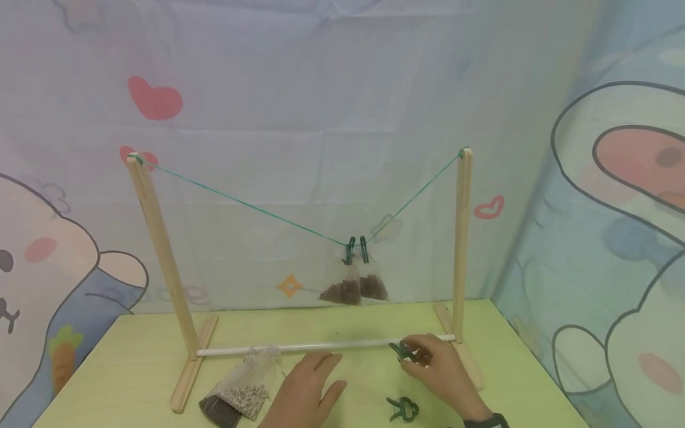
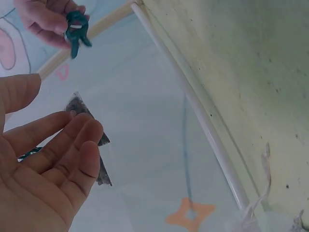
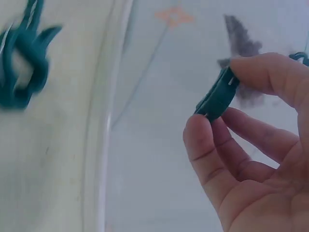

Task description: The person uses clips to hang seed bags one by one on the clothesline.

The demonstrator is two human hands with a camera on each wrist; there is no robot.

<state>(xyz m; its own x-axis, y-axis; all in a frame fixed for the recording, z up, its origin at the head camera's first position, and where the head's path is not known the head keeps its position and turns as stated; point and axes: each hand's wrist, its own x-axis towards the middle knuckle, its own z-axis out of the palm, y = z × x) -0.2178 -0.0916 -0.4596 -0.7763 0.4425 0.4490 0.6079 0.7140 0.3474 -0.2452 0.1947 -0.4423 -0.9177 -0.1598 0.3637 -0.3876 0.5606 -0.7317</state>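
Observation:
In the head view my right hand (image 1: 441,371) pinches a green plastic clip (image 1: 402,352) between thumb and fingers, just above the table's right half. The right wrist view shows that clip (image 3: 219,94) edge-on at the fingertips. A second green clip (image 1: 403,409) lies on the table below this hand. My left hand (image 1: 306,389) has relaxed fingers and holds nothing, beside a mesh drawstring bag (image 1: 241,389) of pale and dark bits. Two small clear bags with dark contents (image 1: 350,291) hang from the green cord (image 1: 257,208), each under a green clip (image 1: 364,249).
Two wooden posts (image 1: 163,255) on wooden feet (image 1: 194,371) carry the sagging cord. A white rod (image 1: 326,346) joins them low across the pale yellow table (image 1: 514,380). Behind hangs a cartoon-printed cloth (image 1: 299,77).

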